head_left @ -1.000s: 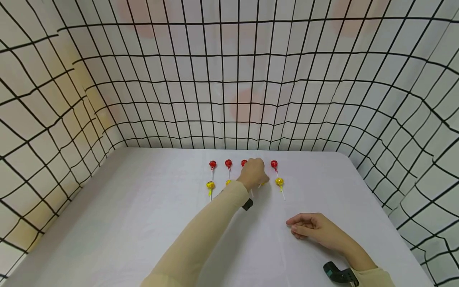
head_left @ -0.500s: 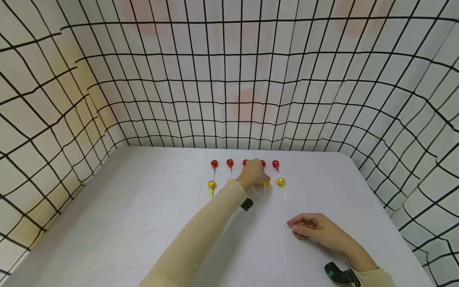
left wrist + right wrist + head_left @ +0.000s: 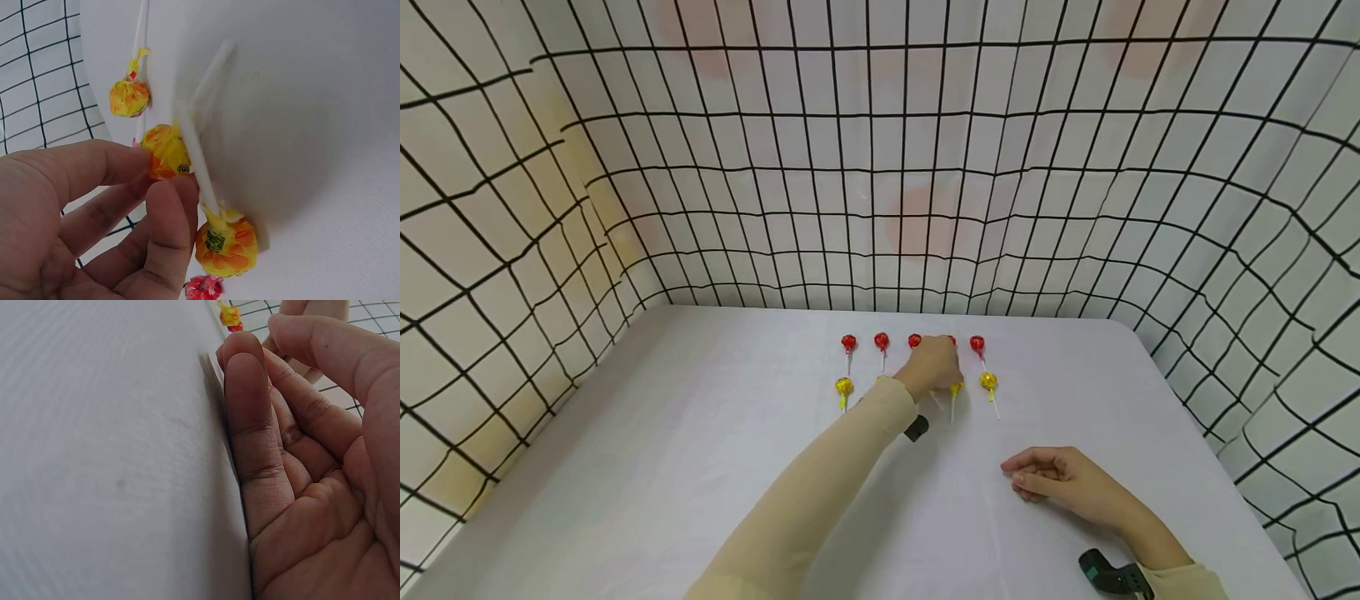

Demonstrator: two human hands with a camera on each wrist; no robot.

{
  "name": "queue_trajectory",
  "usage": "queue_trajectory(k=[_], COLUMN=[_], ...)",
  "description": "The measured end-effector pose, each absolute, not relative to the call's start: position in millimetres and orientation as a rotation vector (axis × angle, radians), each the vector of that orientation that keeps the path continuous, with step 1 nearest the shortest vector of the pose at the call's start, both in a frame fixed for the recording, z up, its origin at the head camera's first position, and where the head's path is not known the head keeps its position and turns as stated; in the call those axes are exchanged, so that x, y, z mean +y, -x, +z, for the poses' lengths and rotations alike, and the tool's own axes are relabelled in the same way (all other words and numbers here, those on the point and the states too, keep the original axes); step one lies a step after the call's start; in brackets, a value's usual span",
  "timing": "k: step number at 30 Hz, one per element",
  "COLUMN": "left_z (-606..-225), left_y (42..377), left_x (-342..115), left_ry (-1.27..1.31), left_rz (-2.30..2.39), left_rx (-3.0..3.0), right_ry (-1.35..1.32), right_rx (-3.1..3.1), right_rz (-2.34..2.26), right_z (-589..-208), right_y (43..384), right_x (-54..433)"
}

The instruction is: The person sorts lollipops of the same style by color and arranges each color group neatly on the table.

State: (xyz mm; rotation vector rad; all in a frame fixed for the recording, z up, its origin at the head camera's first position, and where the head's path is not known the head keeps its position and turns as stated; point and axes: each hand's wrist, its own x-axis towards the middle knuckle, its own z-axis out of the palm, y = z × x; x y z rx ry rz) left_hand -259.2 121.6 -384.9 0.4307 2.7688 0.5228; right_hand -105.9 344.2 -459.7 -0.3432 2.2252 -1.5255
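Note:
In the head view my left hand (image 3: 934, 367) reaches to the lollipops at the back of the table. The left wrist view shows its thumb and fingers pinching the wrapped head of a yellow lollipop (image 3: 165, 153), whose white stick slants upward. A second yellow lollipop (image 3: 226, 245) lies beside the fingers, its stick crossing in front of the held one. Another yellow lollipop (image 3: 129, 97) is on the far side of the thumb. My right hand (image 3: 1067, 483) rests nearer the front right, fingers loosely curled and holding nothing.
Red lollipops (image 3: 882, 341) form a back row, with yellow ones (image 3: 844, 387) in front; my left hand and sleeve hide some. At the right end a yellow lollipop (image 3: 988, 381) lies below a red one (image 3: 977, 342). Black mesh (image 3: 895, 192) encloses the white table (image 3: 700, 433).
The yellow lollipop at my left fingertips, mostly covered a second ago, now shows with its stick pointing toward me. My left hand shifts only slightly; the right hand stays still.

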Motion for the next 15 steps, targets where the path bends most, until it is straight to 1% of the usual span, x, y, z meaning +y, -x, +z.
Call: queue_trajectory(k=[9, 15], left_z=[-383.2, -382.6], left_y=[256.2, 255.3], left_x=[119.9, 118.2], left_ry=[-0.402, -0.438], left_rz=[0.523, 0.518], left_rx=[2.802, 2.81], right_ry=[0.349, 0.35], right_rx=[2.236, 2.237], right_rz=[-1.504, -1.505], right_z=[-457.6, -458.1], right_y=[106.9, 107.3], right_x=[342.8, 343.4])
